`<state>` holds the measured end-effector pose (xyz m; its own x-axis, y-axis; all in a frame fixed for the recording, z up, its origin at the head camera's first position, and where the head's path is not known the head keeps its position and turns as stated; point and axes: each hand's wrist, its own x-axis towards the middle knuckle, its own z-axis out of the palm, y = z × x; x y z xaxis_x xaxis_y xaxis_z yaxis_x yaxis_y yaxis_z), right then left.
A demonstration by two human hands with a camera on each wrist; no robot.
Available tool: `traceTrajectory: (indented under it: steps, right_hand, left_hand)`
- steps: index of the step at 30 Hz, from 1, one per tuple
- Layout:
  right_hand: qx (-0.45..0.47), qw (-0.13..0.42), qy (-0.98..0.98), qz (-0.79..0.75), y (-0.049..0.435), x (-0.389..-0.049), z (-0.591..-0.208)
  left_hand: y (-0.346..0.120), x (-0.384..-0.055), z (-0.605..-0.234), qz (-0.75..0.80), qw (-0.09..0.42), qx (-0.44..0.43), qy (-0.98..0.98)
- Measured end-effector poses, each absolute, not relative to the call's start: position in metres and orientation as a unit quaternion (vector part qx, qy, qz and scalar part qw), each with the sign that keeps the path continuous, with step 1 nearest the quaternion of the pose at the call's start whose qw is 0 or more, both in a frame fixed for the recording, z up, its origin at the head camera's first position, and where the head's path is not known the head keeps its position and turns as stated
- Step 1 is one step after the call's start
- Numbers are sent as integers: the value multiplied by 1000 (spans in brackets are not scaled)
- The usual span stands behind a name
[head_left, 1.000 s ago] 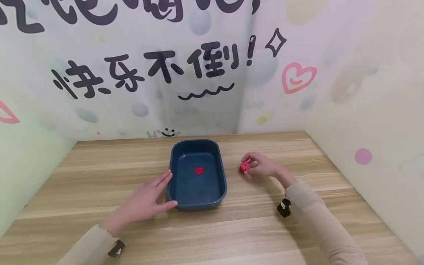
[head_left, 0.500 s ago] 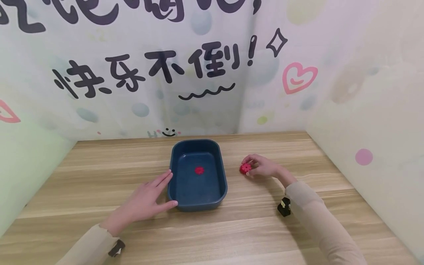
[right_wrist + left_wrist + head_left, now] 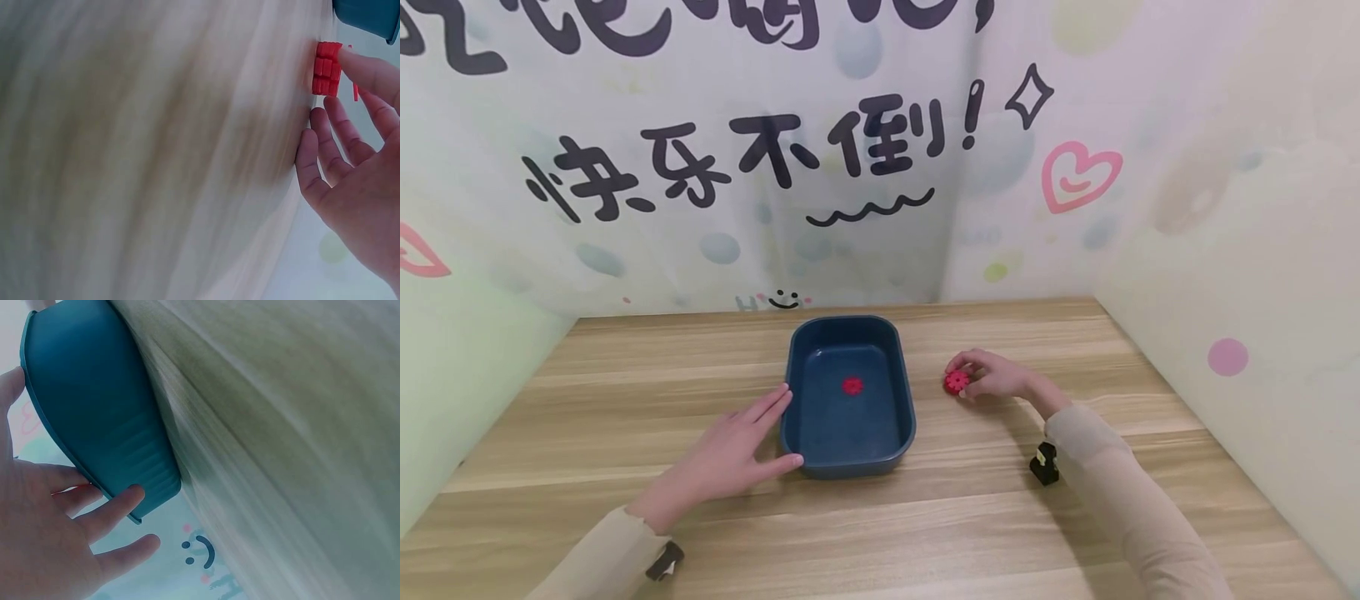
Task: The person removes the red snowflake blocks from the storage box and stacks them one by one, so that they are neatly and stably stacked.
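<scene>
My left hand [image 3: 737,454] rests against the left side of a dark blue rectangular tub [image 3: 808,450], fingers spread and thumb at its near left corner. In the left wrist view, the fingertips lie along the tub's rim and outer wall [image 3: 94,394]. One red flower-shaped piece [image 3: 852,386] lies flat on the tub's floor. To the right of the tub, my right hand [image 3: 996,377] pinches a thin red flower-shaped piece [image 3: 355,92] between thumb and index finger. It is just above a short stack of similar red pieces [image 3: 326,69] on the table.
Both arms reach over a wood-grain table [image 3: 880,542]. A printed cloth [image 3: 880,250] with black lettering hangs behind it, and a pale wall [image 3: 1240,275] stands at the right. Small black devices [image 3: 1043,465] sit at the wrists.
My right hand has lowered very slightly, and the flower-shaped piece in it sits a little lower over the stack. My left hand and the tub stay where they were.
</scene>
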<state>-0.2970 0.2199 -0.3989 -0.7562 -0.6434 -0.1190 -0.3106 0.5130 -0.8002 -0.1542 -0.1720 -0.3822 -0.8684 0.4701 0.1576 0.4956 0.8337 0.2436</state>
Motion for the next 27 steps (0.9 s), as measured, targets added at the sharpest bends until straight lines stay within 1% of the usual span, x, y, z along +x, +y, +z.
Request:
traceTrajectory:
  steps: [13,27]
  right_hand:
    - [-281,219,847,-395,217,-300,-400]
    - [-281,215,851,-387,217,-301,-401]
  left_hand:
    - [-171,-155,-384,-139,46,-254,-956]
    - [-173,-156,-384,-144,42,-253,-956]
